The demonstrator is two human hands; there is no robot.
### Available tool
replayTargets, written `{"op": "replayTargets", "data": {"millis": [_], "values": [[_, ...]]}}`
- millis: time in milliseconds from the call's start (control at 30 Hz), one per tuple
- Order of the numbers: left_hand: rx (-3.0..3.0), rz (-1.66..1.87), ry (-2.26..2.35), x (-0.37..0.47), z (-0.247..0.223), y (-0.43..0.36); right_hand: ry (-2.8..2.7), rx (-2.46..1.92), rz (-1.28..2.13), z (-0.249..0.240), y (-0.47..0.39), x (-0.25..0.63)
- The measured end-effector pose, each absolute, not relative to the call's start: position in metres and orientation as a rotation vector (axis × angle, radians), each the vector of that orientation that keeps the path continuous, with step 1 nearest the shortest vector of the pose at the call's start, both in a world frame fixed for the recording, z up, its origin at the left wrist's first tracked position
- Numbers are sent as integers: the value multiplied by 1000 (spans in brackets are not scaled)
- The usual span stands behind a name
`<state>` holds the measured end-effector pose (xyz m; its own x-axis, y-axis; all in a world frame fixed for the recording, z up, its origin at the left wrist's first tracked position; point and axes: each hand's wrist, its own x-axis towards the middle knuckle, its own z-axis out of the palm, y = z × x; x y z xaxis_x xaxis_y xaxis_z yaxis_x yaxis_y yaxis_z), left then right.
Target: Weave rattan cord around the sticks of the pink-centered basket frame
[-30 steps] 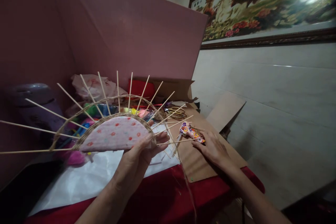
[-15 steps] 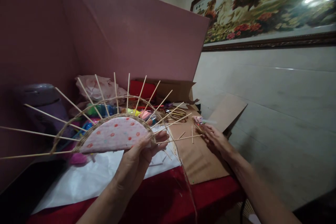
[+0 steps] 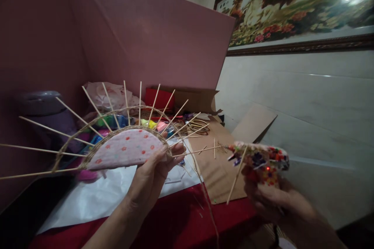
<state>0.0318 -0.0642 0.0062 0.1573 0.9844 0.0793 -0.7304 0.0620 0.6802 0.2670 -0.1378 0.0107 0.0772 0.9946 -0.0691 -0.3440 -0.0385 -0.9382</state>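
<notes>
Fingers around glue gun, stick across front

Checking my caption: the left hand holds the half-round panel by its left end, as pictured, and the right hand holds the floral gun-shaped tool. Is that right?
Not quite: the head view shows the left hand holding the half-round panel by its right end, as pictured. The right hand does hold the floral gun-shaped tool.

Right hand: closer | floral glue gun: lifted off cardboard, red light now visible | stick now slanting across it
</notes>
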Motion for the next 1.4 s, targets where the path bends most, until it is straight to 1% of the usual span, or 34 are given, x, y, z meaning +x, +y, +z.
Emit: {"op": "replayTargets", "data": {"millis": [100, 267, 533, 633, 733, 967, 1400], "values": [[667, 1373, 472, 32, 6, -65, -862, -1089, 1419, 7, -147, 249], [696, 1359, 476, 32, 6, -66, -992, -1193, 1368, 5, -147, 229], [747, 1338, 491, 31, 6, -68, -990, -1148, 1389, 6, -135, 213], [756, 1337, 499, 31, 6, -67, -997, -1082, 1344, 6, -134, 207], [774, 1335, 504, 31, 5, -67, -1043, -1035, 1348, 6, -131, 205], [792, 1325, 493, 31, 2, -66, -1047, -1137, 1366, 4, -129, 206], [792, 1328, 499, 29, 1, -66, -1055, -1192, 1384, -2, -128, 206]]}}
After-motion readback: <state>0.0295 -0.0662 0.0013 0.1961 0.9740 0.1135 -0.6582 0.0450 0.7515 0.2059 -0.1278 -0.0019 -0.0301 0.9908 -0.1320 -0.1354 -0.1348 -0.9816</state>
